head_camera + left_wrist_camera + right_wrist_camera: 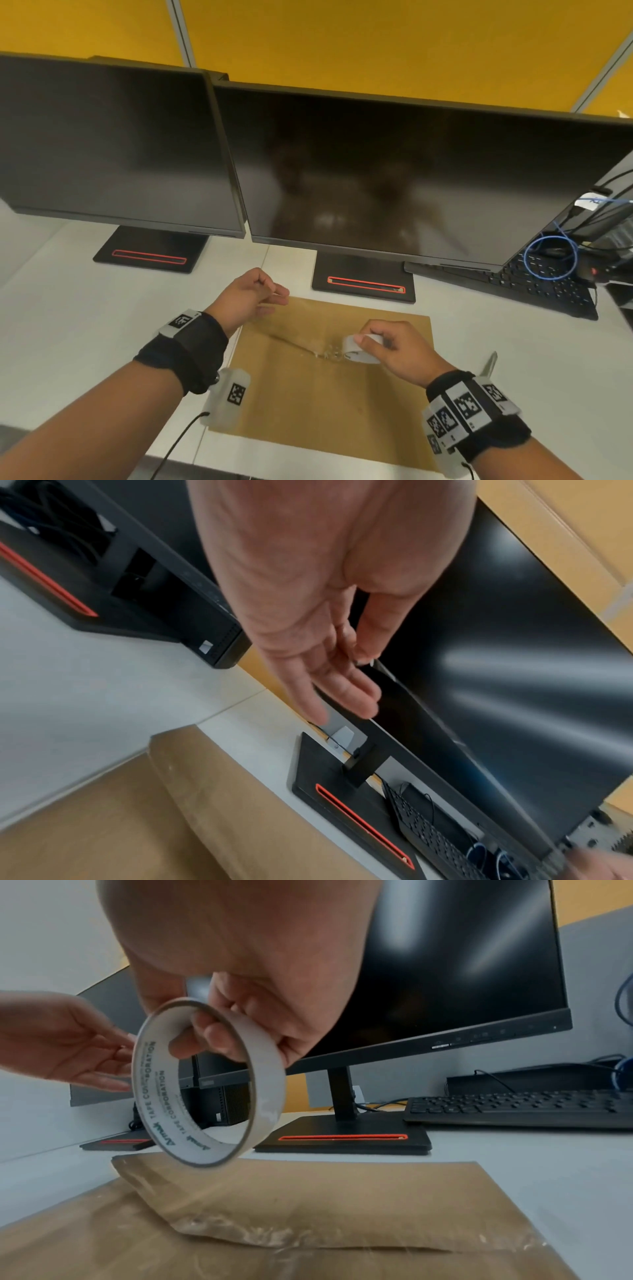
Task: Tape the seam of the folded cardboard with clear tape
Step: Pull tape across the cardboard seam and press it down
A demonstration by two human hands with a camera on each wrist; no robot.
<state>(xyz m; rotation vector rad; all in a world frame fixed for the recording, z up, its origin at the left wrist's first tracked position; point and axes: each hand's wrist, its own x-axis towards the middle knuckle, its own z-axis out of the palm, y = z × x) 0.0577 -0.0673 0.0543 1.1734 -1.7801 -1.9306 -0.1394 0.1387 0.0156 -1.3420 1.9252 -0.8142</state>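
2 dark monitors (394, 171) stand on black bases at the back of my white desk (61, 308), and a black keyboard (544, 284) with a looped blue cable (551, 257) sits to the right. Nothing blocks my view of the cardboard (325, 404), which lies flat in front of the right-hand base. A wrinkled strip of clear tape (240, 1231) already crosses its seam. My right hand (397, 353) hovers over the middle of the sheet, fingers (212, 1037) hooked through the tape roll (205, 1085) and clamped on it. My left hand (250, 294) hangs above the far left corner, fingers loose and slack, holding nothing I can see.
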